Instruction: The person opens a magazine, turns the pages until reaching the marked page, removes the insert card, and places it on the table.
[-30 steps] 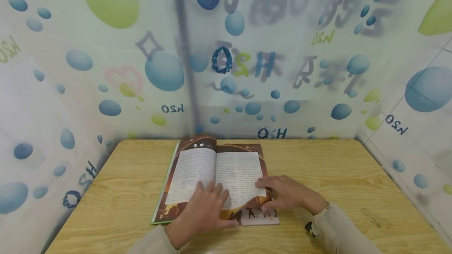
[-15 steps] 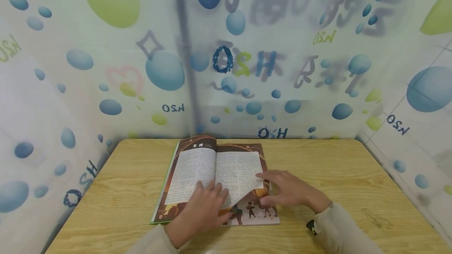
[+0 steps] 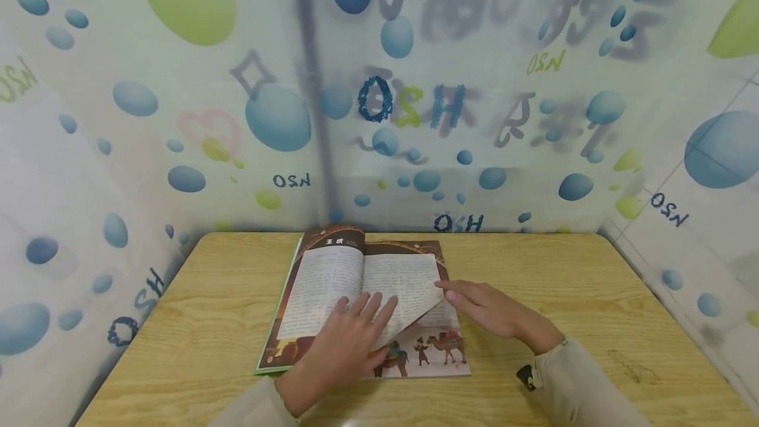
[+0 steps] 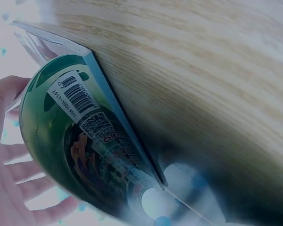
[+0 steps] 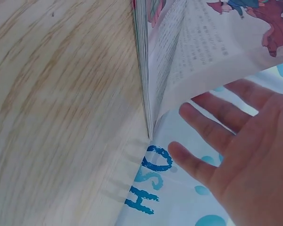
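An open magazine lies on the wooden table, dense with printed text. My left hand rests across its lower middle, fingers spread over the pages. In the left wrist view the left hand is beside the curved green back cover, which bears a barcode. My right hand pinches the right page at its outer edge, thumb and index finger close together. That page's lower corner is lifted, showing camels on the page beneath. In the right wrist view the right hand has several fingers extended.
The wooden table extends on both sides of the magazine. A white curtain-like wall with blue and green ovals stands behind it. A small black piece hangs at the right sleeve.
The right page's lower corner has been raised and bent upward, uncovering more of the camel picture. My right thumb has moved up towards the index finger. My left fingers have shifted slightly right.
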Motion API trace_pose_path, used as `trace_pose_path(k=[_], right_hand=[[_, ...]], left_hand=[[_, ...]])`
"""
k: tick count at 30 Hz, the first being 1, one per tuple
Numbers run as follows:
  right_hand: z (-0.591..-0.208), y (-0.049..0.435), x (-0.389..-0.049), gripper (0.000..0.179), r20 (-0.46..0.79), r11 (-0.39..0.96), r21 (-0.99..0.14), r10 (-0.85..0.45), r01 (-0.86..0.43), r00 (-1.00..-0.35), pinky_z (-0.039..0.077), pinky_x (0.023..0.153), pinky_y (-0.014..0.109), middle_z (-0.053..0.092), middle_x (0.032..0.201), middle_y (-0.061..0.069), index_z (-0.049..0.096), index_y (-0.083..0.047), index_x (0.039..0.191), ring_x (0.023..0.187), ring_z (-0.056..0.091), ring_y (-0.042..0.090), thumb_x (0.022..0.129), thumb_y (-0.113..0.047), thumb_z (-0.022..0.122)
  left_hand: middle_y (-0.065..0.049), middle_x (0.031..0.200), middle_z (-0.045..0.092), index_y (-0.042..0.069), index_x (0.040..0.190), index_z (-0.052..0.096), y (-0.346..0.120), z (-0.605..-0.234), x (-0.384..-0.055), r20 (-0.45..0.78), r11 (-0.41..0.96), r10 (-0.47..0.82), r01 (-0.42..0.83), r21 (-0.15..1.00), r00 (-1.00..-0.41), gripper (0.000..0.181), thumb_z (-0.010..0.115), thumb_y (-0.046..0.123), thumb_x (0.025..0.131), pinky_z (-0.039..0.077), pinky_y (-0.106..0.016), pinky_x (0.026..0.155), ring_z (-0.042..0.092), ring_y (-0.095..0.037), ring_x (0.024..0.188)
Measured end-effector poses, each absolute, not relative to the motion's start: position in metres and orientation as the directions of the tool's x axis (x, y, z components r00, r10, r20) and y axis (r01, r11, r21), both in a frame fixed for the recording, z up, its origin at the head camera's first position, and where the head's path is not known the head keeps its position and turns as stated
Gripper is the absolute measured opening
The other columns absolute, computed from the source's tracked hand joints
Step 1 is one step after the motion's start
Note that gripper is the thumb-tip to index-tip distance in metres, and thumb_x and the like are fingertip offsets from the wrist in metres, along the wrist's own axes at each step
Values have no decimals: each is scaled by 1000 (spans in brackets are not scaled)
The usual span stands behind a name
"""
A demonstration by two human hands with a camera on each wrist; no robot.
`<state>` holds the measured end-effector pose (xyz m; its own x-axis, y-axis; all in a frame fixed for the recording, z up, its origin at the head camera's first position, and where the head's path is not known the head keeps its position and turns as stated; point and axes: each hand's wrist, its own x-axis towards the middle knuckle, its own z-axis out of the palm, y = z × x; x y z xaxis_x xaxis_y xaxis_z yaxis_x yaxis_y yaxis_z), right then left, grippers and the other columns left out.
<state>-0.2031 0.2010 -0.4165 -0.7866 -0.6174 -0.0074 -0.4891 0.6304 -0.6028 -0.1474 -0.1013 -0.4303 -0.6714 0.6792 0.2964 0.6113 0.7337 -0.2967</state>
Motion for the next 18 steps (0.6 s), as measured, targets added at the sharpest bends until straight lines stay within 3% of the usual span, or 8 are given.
trace_pose_path(k=[5,10,13,18], right_hand=[[-418,202,-204,57,3,663,-593,-566,-458,-824,26,111,65,33,159,13,31,-15,157,144,31,37,108,-43,34],[-419,205,-205,65,46,688,-557,-535,-466,-844,28,111,64,29,161,12,25,-17,159,145,29,37,104,-47,43],[-419,206,-205,72,48,704,-541,-520,-460,-853,29,110,64,29,161,12,24,-18,159,145,31,38,101,-53,47],[-424,204,-204,89,21,723,-506,-536,-471,-844,30,111,62,28,161,14,24,-14,159,144,32,38,92,-61,59]], left_hand=[[-13,154,40,15,155,32,-102,-428,-147,364,701,712,638,-318,-600,92,75,51,83,48,-51,98,49,-27,133],[-12,165,18,20,159,23,-103,-424,-146,375,645,763,659,-388,-526,102,83,40,79,33,-56,112,23,-26,150],[-9,164,21,22,157,32,-103,-422,-147,346,609,793,652,-452,-501,91,81,36,82,24,-55,117,17,-25,152],[-8,155,41,21,145,54,-103,-423,-148,294,572,815,608,-550,-500,58,69,39,91,17,-53,120,29,-26,148]])
